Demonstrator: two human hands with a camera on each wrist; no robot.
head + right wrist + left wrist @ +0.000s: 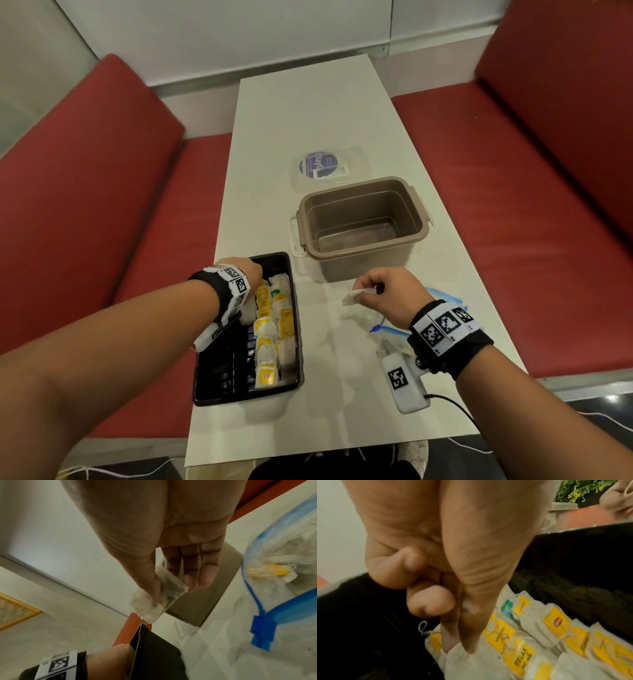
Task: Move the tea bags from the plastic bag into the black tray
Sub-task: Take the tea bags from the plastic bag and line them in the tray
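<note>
Bench scene, seen from above. Right hand [387, 291] pinches one tea bag [159, 595] between thumb and fingertips, in the air between the tray [205, 394] and the plastic bag [283, 574]. The plastic bag lies at 3 o'clock from the tray, blue zip open, with more tea bags inside. Left hand [251, 270] is inside the tray at its 11 o'clock corner; two fingers [467, 635] and the thumb pinch the top edge of a tea bag there, the other fingers curled. Rows of tea bags [274, 329] fill the tray's right half. A tea bag looks light, soft and easy to tear; a hold on the paper's top edge or tag seems safest. An empty tub [359, 219] stands at 1 o'clock
</note>
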